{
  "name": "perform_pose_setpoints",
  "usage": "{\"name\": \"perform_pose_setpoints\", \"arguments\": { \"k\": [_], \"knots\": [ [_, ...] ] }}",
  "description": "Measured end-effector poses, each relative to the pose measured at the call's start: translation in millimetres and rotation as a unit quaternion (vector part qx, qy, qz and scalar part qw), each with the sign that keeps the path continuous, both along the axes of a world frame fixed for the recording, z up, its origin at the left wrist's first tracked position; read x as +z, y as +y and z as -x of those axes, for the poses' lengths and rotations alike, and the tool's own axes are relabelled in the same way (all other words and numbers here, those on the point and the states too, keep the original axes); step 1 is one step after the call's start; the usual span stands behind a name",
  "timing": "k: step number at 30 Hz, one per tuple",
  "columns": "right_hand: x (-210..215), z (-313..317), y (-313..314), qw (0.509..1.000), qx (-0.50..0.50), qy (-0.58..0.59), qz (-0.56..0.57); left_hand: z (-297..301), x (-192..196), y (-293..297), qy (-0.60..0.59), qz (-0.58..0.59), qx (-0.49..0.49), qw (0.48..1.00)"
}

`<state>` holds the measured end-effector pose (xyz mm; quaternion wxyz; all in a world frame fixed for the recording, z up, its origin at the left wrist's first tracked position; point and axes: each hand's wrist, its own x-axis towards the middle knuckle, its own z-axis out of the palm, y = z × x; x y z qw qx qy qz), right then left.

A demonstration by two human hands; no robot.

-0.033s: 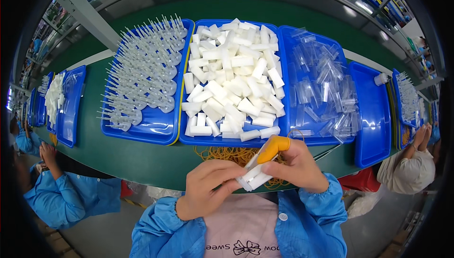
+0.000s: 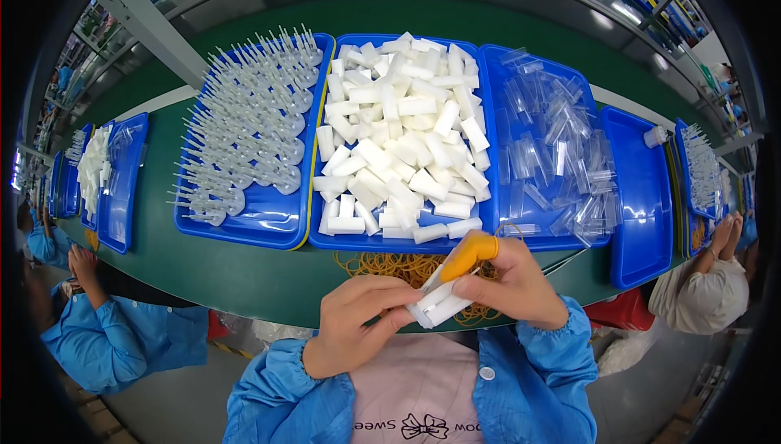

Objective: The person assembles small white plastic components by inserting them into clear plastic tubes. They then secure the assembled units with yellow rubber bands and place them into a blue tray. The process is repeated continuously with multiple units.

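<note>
Above my lap, both hands meet on a small bundle: white foam blocks (image 2: 443, 306) with a clear plastic piece (image 2: 425, 307) along them. My left hand (image 2: 362, 318) pinches the bundle's left end between thumb and fingers. On the other end, my right hand (image 2: 508, 285) grips with its thumb and index finger, the latter wearing a yellow finger cot (image 2: 470, 257). The fingers hide part of the bundle, so how its pieces fit together is unclear. Just beyond my hands, a pile of yellowish rubber bands (image 2: 399, 268) lies on the green table (image 2: 220, 273).
A blue tray (image 2: 325, 240) heaped with white foam pieces stands ahead. To its left, a tray (image 2: 272, 228) holds rows of thin-stemmed translucent parts; to its right, a tray (image 2: 504, 200) holds clear plastic pieces. Farther right is another blue tray (image 2: 643, 232). Co-workers sit at both sides.
My right thumb and yellow-covered finger have shifted very slightly on the bundle. Otherwise nothing visibly differs.
</note>
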<state>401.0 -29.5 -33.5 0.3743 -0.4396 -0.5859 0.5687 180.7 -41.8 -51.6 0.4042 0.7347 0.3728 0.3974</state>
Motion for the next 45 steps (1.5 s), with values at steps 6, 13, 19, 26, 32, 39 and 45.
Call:
{"name": "perform_pose_setpoints", "arguments": {
  "k": [6,13,19,26,32,39,45],
  "knots": [
    [-16.0,9.6,42.1,0.867,-0.147,-0.324,-0.348,2.7,-7.1,0.6,-0.020,0.051,0.031,0.998],
    [-29.4,9.3,50.9,0.821,-0.141,-0.412,-0.368,7.6,-9.6,-0.2,-0.010,0.009,0.048,0.999],
    [-7.4,-2.9,26.2,0.979,-0.194,-0.033,-0.063,8.5,-10.1,1.4,-0.023,-0.039,0.019,0.999],
    [7.4,-13.7,7.5,0.982,-0.184,0.020,0.048,3.6,2.3,0.6,0.004,-0.121,-0.016,0.993],
    [-6.5,-13.3,8.2,0.971,-0.197,0.131,0.032,3.0,2.3,-2.6,0.009,-0.148,-0.028,0.988],
    [5.1,-25.9,-2.6,0.981,-0.171,0.086,0.027,3.2,2.4,-3.0,0.005,-0.147,-0.038,0.988],
    [-6.4,-25.4,4.7,0.987,-0.154,-0.042,-0.030,1.6,7.9,-0.9,0.008,-0.144,-0.063,0.988]
  ]
}}
